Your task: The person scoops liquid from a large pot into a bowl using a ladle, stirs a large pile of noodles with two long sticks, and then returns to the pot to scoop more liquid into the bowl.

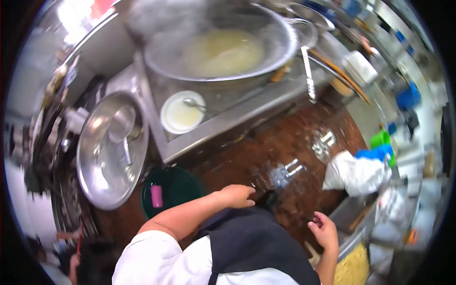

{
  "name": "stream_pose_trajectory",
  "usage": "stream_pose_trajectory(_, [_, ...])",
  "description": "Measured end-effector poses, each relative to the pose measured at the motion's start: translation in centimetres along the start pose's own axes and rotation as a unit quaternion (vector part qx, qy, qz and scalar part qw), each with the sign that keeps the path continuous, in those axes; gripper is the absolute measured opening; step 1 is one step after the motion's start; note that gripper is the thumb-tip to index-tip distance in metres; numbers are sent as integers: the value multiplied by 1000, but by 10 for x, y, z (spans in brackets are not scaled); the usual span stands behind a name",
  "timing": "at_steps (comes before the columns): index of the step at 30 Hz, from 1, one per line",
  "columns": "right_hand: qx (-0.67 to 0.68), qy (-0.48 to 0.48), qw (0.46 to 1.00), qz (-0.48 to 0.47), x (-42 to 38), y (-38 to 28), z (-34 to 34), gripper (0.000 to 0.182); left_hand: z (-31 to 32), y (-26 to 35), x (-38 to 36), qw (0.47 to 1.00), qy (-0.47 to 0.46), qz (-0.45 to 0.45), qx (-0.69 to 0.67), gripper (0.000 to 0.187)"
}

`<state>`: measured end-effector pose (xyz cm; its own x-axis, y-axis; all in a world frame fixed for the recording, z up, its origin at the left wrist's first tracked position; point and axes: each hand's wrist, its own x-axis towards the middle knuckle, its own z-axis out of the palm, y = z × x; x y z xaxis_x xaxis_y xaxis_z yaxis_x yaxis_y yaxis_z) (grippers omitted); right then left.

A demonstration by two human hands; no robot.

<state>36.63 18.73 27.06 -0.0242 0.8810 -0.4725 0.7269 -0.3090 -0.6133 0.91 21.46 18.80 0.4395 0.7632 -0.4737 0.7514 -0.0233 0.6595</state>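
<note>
My left hand point(238, 195) is held in front of the dark apron point(256, 242), fingers loosely bent and apart, with nothing visible in it. My right hand point(325, 229) hangs at the right of the body, its fingers parted and holding nothing. Closest to my left arm stands a dark green bucket point(183, 183) containing a pink cup point(156, 195). Near my right hand there is a yellow mass point(352, 267), whose kind I cannot make out, beside a metal edge.
A large steaming pan point(164, 71) of yellowish liquid fills the counter point(213, 130). A white bowl point(166, 116) with a spoon sits on the front corner. At left is a metal basin point(90, 175) holding a ladle point(127, 152). White bags point(363, 175) are at right, above wet reddish floor point(228, 166).
</note>
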Motion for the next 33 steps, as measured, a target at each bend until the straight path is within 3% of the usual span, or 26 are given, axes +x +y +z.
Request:
stream_pose_trajectory(2, [-22,-40,998,-40,48,-11,-13,49,-34,-6,-14,987,66,-97,-112,44])
stream_pose_trajectory(3, [-35,-53,995,-72,69,-20,-20,49,-46,-22,-21,963,224,-91,-115,38])
stream_pose_trajectory(4, [-47,-63,992,-103,91,-29,-29,48,-63,-43,-31,904,388,-104,-143,34])
stream_pose_trajectory(5, [-83,-82,986,-119,113,-37,-35,48,-93,-53,-54,857,480,-140,-123,34])
stream_pose_trajectory(6, [-89,-88,984,-129,133,-42,-40,48,-117,-60,-77,743,629,-201,-111,30])
stream_pose_trajectory(7, [-119,-110,974,-160,155,-49,-44,48,-130,-102,-102,664,721,-190,-55,33])
stream_pose_trajectory(8, [-151,-128,962,-188,173,-58,-47,48,-131,-164,-135,605,760,-236,-39,37])
stream_pose_trajectory(9, [-140,-164,960,-179,187,-72,-49,48,-141,-174,-164,553,778,-277,-111,42])
stream_pose_trajectory(10, [-151,-162,958,-183,201,-86,-53,48,-139,-203,-194,537,758,-350,-120,51])
stream_pose_trajectory(12, [-178,-224,930,-231,225,-116,-52,47,-104,-286,-236,533,699,-475,-53,60])
stream_pose_trajectory(14, [-216,-225,915,-254,248,-149,-46,47,-90,-319,-245,511,673,-516,-142,69])
stream_pose_trajectory(15, [-227,-227,911,-260,253,-167,-43,47,-85,-326,-245,511,672,-516,-145,69])
stream_pose_trajectory(17, [-209,-231,918,-246,257,-199,-30,46,-97,-314,-241,580,571,-548,-194,71])
stream_pose_trajectory(18, [-209,-224,920,-243,256,-212,-20,46,-85,-343,-236,555,596,-565,-134,63])
stream_pose_trajectory(20, [-201,-257,909,-258,256,-242,-6,47,-95,-349,-228,589,544,-554,-224,42])
stream_pose_trajectory(22, [-222,-327,875,-280,252,-283,12,47,-101,-352,-217,579,523,-542,-312,32])
stream_pose_trajectory(24, [-227,-338,866,-290,253,-314,33,46,-107,-351,-213,570,490,-534,-387,23])
stream_pose_trajectory(26, [-210,-346,853,-328,251,-345,60,46,-120,-344,-218,524,583,-407,-469,14])
stream_pose_trajectory(27, [-197,-354,835,-372,250,-362,74,45,-133,-327,-216,508,596,-395,-481,11])
stream_pose_trajectory(31, [-127,-423,780,-443,237,-430,157,39,-179,-243,-182,498,707,-310,-396,22])
stream_pose_trajectory(33, [-54,-431,785,-442,220,-473,200,48,-203,-185,-146,530,722,-262,-360,31])
